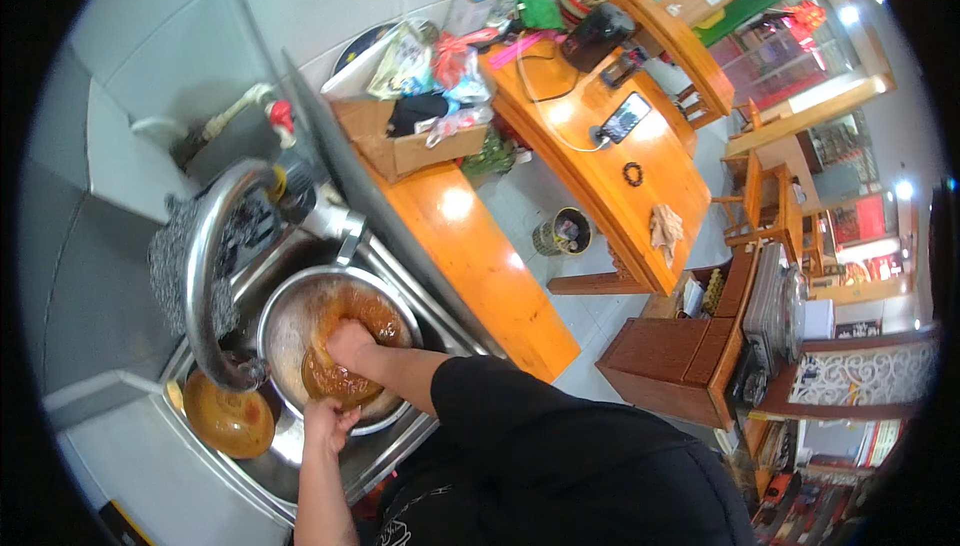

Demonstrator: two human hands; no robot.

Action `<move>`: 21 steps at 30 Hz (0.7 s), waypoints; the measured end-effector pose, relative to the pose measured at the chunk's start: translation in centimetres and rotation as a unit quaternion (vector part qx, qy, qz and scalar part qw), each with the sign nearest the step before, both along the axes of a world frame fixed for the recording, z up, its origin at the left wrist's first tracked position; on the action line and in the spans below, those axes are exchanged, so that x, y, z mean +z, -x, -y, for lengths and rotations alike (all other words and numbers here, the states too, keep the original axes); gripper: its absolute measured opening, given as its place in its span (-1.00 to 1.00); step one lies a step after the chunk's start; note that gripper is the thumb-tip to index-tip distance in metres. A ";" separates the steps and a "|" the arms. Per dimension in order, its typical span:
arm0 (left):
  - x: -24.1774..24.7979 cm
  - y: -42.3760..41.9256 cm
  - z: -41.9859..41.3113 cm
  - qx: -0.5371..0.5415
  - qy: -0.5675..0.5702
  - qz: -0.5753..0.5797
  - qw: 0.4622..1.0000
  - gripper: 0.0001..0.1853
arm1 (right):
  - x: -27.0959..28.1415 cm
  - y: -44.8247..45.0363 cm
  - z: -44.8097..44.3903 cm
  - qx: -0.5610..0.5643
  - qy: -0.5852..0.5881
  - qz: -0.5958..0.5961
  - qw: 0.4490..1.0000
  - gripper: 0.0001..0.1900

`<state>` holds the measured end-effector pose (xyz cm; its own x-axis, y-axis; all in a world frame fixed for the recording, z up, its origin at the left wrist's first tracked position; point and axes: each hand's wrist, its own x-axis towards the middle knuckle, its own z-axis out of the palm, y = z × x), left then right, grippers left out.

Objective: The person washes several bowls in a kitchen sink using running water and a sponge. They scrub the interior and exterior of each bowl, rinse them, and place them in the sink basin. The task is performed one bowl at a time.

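Brownish water fills part of a round stainless steel basin point(283, 321) set in a metal sink. My left hand point(328, 424) is at the basin's near side, its fingers pinched on the rim of an amber, see-through bowl point(341, 388) that lies tilted in the basin. My right hand point(350, 343) reaches into the basin at this bowl. Its fingers are hidden, so I cannot tell whether they hold anything. A second amber bowl point(229, 415) rests in the sink beside the basin, under the curved metal faucet point(201, 268).
Grey steel-wool-like mesh point(180, 268) hangs behind the faucet. Beyond the sink edge stand a wooden bench point(465, 238) with a cardboard box point(442, 152), a waste bin point(551, 237), and a wooden table point(600, 171) bearing a phone point(627, 116), a bracelet point(633, 174) and a cloth point(666, 231).
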<state>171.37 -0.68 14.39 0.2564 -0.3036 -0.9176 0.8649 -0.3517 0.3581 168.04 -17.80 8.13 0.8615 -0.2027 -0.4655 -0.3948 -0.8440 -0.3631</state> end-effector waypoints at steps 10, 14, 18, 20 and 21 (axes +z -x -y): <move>-0.4 -0.9 -1.5 0.012 0.012 0.023 1.000 -0.63 | 5.4 2.0 -0.9 0.112 -0.101 -0.143 0.978 -0.65; 0.4 -0.8 -0.2 0.001 0.022 0.000 1.000 -0.64 | 0.7 0.1 1.2 0.076 0.003 -0.058 0.995 -0.69; 1.3 -1.1 1.3 -0.011 -0.013 -0.010 1.000 -0.60 | -4.5 -2.5 -2.2 -0.129 -0.124 0.085 0.980 -0.77; 0.9 -1.2 0.3 0.006 -0.009 -0.022 1.000 -0.62 | -0.2 -1.9 -3.7 -0.059 -0.252 0.051 0.964 -0.79; 0.5 -1.4 -0.3 0.001 0.002 -0.025 1.000 -0.62 | 2.1 -1.4 -3.7 -0.026 -0.308 0.035 0.950 -0.79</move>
<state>172.74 -0.39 14.93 0.2103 -0.3067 -0.9283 0.8831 -0.3478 0.3149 169.44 -14.14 10.26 0.8915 0.0471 -0.4506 -0.3859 -0.4424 -0.8096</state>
